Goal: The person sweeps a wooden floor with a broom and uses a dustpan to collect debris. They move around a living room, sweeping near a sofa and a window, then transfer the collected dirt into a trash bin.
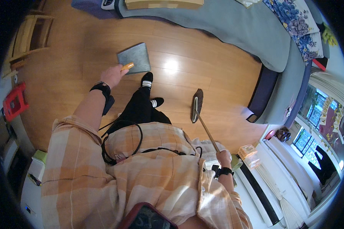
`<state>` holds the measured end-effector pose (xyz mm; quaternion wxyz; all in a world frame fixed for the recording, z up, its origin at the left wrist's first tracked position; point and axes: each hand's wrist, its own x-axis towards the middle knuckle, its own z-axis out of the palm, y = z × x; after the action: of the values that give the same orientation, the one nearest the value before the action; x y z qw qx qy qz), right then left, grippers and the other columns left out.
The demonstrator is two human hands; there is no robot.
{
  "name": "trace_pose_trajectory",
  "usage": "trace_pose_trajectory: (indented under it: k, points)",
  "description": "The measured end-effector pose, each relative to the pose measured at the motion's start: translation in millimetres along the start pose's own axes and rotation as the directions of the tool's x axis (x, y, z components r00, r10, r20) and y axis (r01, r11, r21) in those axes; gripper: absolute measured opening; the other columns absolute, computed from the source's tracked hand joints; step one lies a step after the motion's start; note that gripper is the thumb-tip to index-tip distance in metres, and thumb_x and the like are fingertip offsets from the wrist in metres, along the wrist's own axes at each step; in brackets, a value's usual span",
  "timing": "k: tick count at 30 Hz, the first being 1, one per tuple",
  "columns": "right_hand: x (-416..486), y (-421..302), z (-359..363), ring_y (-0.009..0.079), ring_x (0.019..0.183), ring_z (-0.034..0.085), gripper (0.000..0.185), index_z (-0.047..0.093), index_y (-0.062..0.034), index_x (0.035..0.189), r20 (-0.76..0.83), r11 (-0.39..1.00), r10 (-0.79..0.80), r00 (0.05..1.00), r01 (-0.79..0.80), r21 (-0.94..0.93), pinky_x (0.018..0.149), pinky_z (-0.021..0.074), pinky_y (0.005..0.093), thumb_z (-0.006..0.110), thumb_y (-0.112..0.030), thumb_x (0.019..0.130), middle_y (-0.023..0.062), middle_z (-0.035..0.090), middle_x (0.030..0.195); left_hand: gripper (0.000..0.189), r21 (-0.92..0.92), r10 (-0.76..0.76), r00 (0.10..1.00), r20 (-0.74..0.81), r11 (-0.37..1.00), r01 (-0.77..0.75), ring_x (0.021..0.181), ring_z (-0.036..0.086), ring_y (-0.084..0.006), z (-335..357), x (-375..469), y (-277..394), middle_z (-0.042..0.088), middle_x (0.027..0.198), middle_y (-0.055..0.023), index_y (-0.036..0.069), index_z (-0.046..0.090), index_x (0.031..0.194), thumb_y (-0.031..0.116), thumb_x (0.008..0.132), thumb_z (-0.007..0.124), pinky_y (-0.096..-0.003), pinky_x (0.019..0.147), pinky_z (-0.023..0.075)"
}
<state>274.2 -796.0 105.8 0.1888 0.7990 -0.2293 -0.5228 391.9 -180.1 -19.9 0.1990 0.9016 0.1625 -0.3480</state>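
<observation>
My left hand [113, 75] is closed around the orange handle of a grey dustpan [137, 58], whose flat pan shows beyond my fingers, above and left of my black shoes. On the right, my right hand [224, 158] grips the thin stick of a broom [207, 130]. That stick runs up and left to the broom's dark bristle head [199, 103], which is by the floor, to the right of my feet. Whether the bristles touch the floor I cannot tell.
A grey-covered sofa [235, 34] curves along the top and right, with a cardboard box [163, 4] and floral cushions [301, 25] on it. Wooden furniture [28, 37] stands at the upper left, a red plastic stool [15, 101] at the left. White cabinets [246, 197] are at the lower right.
</observation>
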Motion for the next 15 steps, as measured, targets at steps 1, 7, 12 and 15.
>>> trace_pose_trajectory:
  k: [1, 7, 12, 15]
  points:
    - [-0.3, 4.3, 10.1, 0.0356, 0.087, 0.065, 0.041, 0.066, 0.0012, 0.092, -0.005, 0.999, 0.010, 1.000, -0.010, 0.042, 0.081, 0.0503, 0.0435, 0.049, -0.035, 0.081, 0.0234, 0.065, 0.092, 0.043, 0.033, 0.000, 1.000, 0.004, 0.999, 0.000, 0.090, 0.060, -0.0333, -2.5, -3.2, 2.4, 0.065, 0.093, -0.0148, 0.009, 0.058, 0.100, 0.047, 0.093, 0.042, -0.0465, 0.073, 0.0475]
    - [-4.6, 52.2, 86.6, 0.0295, 0.061, 0.065, 0.036, 0.067, 0.0009, 0.077, -0.054, 0.977, 0.033, 0.998, -0.021, 0.214, 0.061, 0.0515, 0.0403, 0.052, -0.031, 0.080, 0.0188, 0.063, 0.064, 0.047, 0.090, -0.001, 1.000, -0.006, 0.996, 0.001, 0.092, 0.060, -0.0337, -13.2, -17.6, 24.9, 0.064, 0.095, -0.0159, 0.007, 0.059, 0.100, 0.049, 0.092, 0.041, -0.0456, 0.075, 0.0475]
    - [-24.2, 82.9, 147.2, 0.0299, 0.051, 0.062, 0.032, 0.066, 0.0016, 0.077, -0.100, 0.928, -0.004, 0.995, 0.041, 0.371, 0.054, 0.0494, 0.0397, 0.054, -0.028, 0.078, 0.0174, 0.061, 0.058, 0.049, 0.097, 0.011, 0.998, -0.054, 0.995, -0.006, 0.095, 0.060, -0.0334, -15.8, -27.6, 27.2, 0.063, 0.099, -0.0167, 0.006, 0.059, 0.101, 0.050, 0.091, 0.042, -0.0452, 0.077, 0.0466]
    - [-48.9, 104.5, 169.3, 0.0303, 0.051, 0.061, 0.031, 0.067, 0.0004, 0.081, -0.257, 0.887, -0.018, 0.966, 0.134, 0.441, 0.052, 0.0484, 0.0399, 0.056, -0.028, 0.077, 0.0184, 0.061, 0.060, 0.049, 0.047, 0.044, 0.995, -0.088, 0.998, -0.040, 0.096, 0.059, -0.0340, -18.8, -33.0, 21.1, 0.063, 0.100, -0.0172, 0.006, 0.059, 0.101, 0.050, 0.091, 0.042, -0.0455, 0.078, 0.0460]
